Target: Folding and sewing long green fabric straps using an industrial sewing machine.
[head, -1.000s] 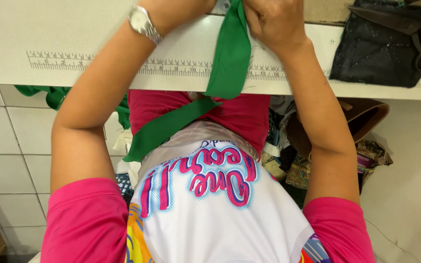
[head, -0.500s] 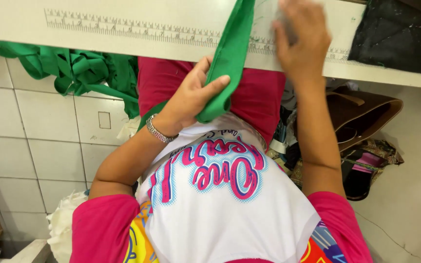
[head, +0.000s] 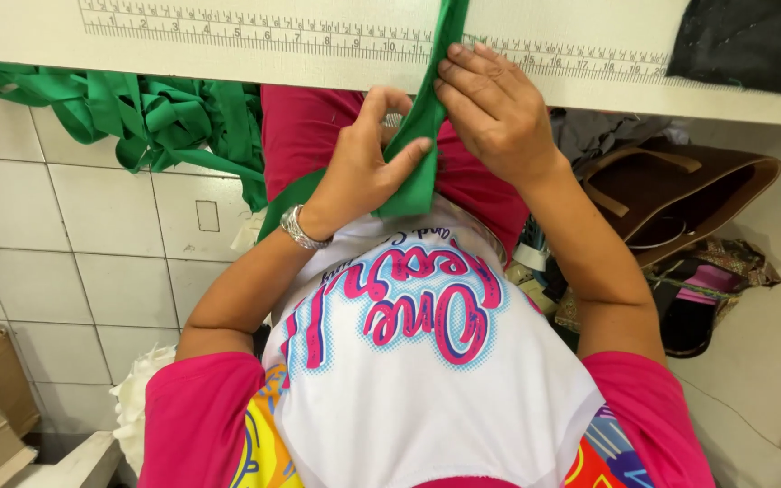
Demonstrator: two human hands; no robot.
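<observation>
Both hands on a green fabric strip (head: 422, 136) at the near edge of the white table (head: 228, 63). The strip comes off the table edge across the printed ruler scale (head: 255, 32) and hangs down in front of the person's torso.

Left hand (head: 363, 167): grip closed on the strip, thumb on top, fingers curled behind, pinching it just below the table edge. Metal wristwatch (head: 302, 226) on that wrist.

Right hand (head: 494, 113): fingers flat and pressed on the strip right at the table edge, beside the left hand. Can't tell if the thumb wraps under, so more a press than a clear pinch.

A heap of the same green fabric (head: 164, 122) hangs under the table on the left, against the white tiled wall (head: 92, 244). Brown bag (head: 680, 194) sits on the right, below the table.
</observation>
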